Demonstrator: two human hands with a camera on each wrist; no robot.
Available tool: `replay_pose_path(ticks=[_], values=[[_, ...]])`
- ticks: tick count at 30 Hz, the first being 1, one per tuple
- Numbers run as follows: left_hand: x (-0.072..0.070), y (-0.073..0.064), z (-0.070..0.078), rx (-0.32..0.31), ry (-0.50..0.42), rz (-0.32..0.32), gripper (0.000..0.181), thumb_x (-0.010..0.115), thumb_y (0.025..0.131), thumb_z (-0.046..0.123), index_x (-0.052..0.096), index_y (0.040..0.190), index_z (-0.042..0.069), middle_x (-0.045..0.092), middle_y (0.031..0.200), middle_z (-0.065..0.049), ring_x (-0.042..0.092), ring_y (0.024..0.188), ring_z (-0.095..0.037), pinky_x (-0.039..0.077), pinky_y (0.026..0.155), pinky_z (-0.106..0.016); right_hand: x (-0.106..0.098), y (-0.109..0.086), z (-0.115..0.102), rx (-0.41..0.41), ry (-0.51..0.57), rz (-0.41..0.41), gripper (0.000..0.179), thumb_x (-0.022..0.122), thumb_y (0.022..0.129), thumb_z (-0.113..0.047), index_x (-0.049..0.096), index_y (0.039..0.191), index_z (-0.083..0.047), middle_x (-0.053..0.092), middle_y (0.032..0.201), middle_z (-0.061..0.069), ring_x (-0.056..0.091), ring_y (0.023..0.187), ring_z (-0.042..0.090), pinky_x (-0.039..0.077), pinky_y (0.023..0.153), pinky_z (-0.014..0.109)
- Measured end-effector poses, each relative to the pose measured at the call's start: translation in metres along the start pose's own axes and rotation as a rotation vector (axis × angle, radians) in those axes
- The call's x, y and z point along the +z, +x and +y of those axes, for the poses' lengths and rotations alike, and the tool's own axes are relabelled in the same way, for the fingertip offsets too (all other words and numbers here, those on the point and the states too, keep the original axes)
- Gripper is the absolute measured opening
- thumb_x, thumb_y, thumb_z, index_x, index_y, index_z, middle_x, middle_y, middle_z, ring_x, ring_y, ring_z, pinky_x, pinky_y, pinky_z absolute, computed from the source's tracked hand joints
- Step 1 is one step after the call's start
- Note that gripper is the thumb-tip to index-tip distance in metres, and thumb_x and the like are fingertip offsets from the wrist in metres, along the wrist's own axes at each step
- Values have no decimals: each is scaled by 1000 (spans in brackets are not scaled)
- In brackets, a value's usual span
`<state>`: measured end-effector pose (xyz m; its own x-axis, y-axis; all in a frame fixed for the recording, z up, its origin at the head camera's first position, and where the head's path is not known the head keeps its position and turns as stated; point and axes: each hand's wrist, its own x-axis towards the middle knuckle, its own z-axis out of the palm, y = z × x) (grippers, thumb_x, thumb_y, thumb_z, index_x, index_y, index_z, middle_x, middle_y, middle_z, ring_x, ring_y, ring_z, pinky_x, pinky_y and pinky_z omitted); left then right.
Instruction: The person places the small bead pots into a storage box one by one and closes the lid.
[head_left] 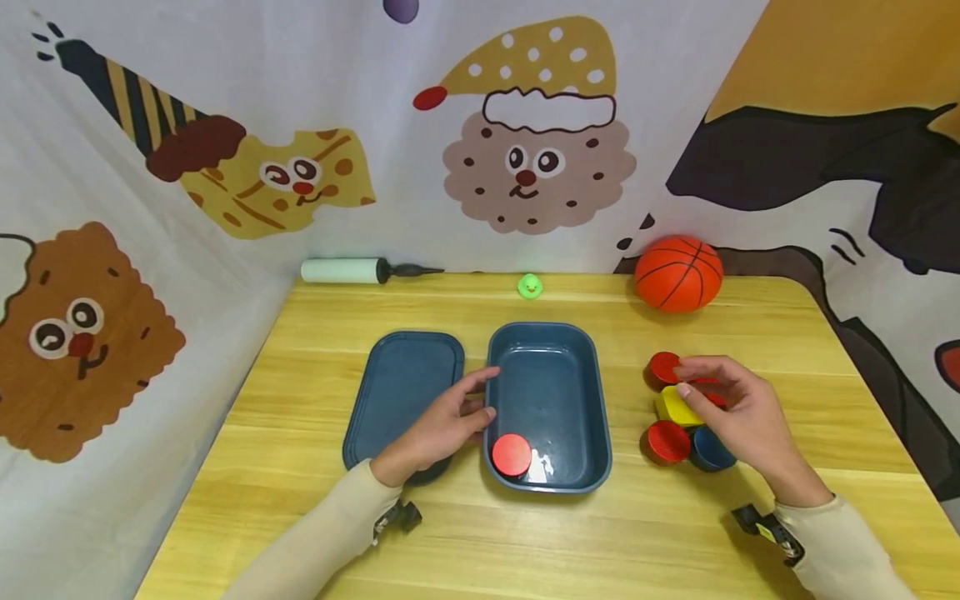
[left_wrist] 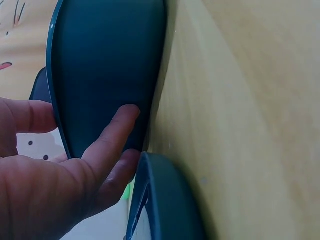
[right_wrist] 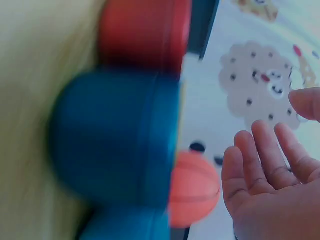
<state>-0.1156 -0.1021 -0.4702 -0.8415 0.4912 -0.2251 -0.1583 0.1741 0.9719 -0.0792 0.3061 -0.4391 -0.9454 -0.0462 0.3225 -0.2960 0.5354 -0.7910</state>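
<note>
My left hand (head_left: 450, 417) holds the left wall of an open dark-blue box (head_left: 602, 392), thumb at the rim and fingers (left_wrist: 112, 135) against the outer wall. Inside, at the near left corner, sits a round red piece (head_left: 512, 455). My right hand (head_left: 742, 408) hovers over a cluster of toy pieces, fingers relaxed and holding nothing. Below it are a yellow piece (head_left: 673, 407), a red piece (head_left: 663, 371) behind, a red cup-like piece (head_left: 667, 442) in front and a blue cup (head_left: 711, 450). Another red piece (head_left: 712, 390) is partly hidden by the hand.
A flat blue lid (head_left: 405, 383) lies left of the box, partly under my left forearm. Along the back of the wooden table (head_left: 525, 550) are a pale green hand pump (head_left: 345, 271), a green toy duck (head_left: 530, 286) and an orange basketball (head_left: 678, 275). A printed cloth hangs behind.
</note>
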Motion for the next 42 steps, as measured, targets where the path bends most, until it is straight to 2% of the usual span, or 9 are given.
replay_pose_path(ticks=[7,12,16,19,22,24,34,39,42], values=[[0,-1,-4,-4,-3,-10,63,56,109,9,34,166,22,40,161,-18,61,133,-37,64,89,-40,-30,-19,33,146,-123,95,31,76,99,-12,69,128,-5,67,120,-20,59,111,-11,43,92,1],[-1,0,-4,2,1,-2,62,56,109,10,36,166,23,40,162,-17,59,136,-38,63,91,-42,-45,-29,55,258,-221,83,44,76,100,-27,66,138,-8,67,135,-5,46,116,-21,35,92,-6],[-2,1,-4,-2,12,-1,62,57,109,11,37,165,24,40,162,-17,58,138,-37,63,92,-42,-53,-32,64,351,-318,-40,63,73,101,-40,55,151,-6,58,149,20,54,131,12,35,81,-4],[-2,0,-3,-4,23,-2,62,57,109,12,37,165,25,40,163,-16,57,139,-37,62,93,-41,-57,-33,67,403,-351,-142,76,70,101,-47,45,157,-1,50,153,33,48,132,50,53,101,25],[-2,0,-4,-4,32,-1,61,57,109,12,37,165,25,39,163,-16,57,138,-36,62,93,-41,-58,-33,69,436,-356,-216,87,70,101,-49,35,160,4,41,155,40,43,132,61,48,101,70],[-2,0,-4,-3,34,-4,61,57,109,13,37,165,25,40,163,-17,58,138,-36,62,93,-41,-59,-33,70,451,-354,-240,93,71,100,-49,29,161,7,38,155,42,41,131,63,42,97,80],[-2,0,-5,-1,46,-13,61,57,109,15,36,165,25,41,162,-18,58,136,-35,62,94,-42,-66,-35,73,496,-415,-230,97,75,95,-57,39,155,9,45,148,40,52,118,55,57,81,45],[-2,0,-3,-6,57,-21,61,57,110,15,35,166,26,39,164,-17,55,140,-37,62,95,-42,-71,-34,66,480,-416,-194,93,78,94,-54,43,155,6,49,146,40,60,111,48,46,65,13],[-3,-1,-3,-9,60,-21,61,56,110,15,35,166,27,38,164,-17,55,141,-37,62,95,-42,-73,-32,61,441,-403,-148,87,80,94,-48,46,155,3,51,146,39,64,103,32,46,62,7]])
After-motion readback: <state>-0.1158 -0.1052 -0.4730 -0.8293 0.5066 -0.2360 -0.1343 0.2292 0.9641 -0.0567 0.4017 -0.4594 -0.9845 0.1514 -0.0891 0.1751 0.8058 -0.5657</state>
